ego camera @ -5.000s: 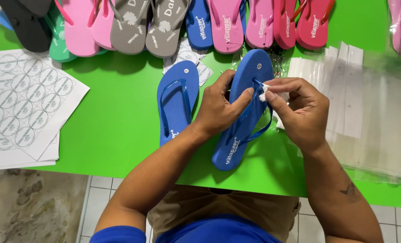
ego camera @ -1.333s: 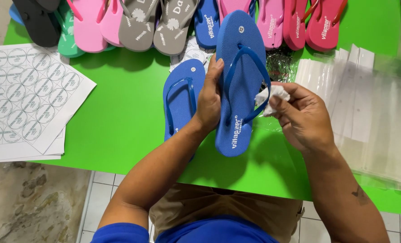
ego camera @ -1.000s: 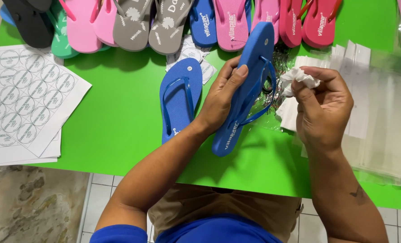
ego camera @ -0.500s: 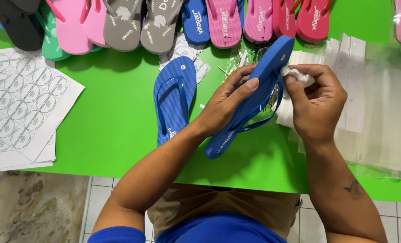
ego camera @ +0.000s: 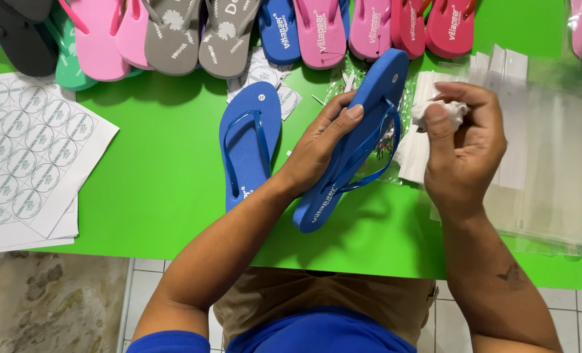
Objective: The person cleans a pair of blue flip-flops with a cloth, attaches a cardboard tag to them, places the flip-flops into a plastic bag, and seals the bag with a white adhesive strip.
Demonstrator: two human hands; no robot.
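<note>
Since half a second ago the right hand (ego camera: 464, 147) has drawn back from the tilted sandal (ego camera: 353, 144), so a small gap now shows between its wad (ego camera: 440, 112) and the strap. That blue sandal is raised off the green table (ego camera: 147, 176), toe end up and away, heel end low near the table's near edge. Left hand (ego camera: 320, 147) grasps it from the left, fingers curled over the sole's edge, thumb behind. Right hand is clenched on the crumpled white wad, just right of the sandal's strap, not touching it. Left of the gripping hand, the second blue sandal (ego camera: 248, 144) lies flat, strap up. Beyond the right hand lie clear bags (ego camera: 552, 163). Farther up runs a row of pink, grey, blue and red sandals (ego camera: 173, 33). Well off to the left sit sticker sheets (ego camera: 26, 150).
</note>
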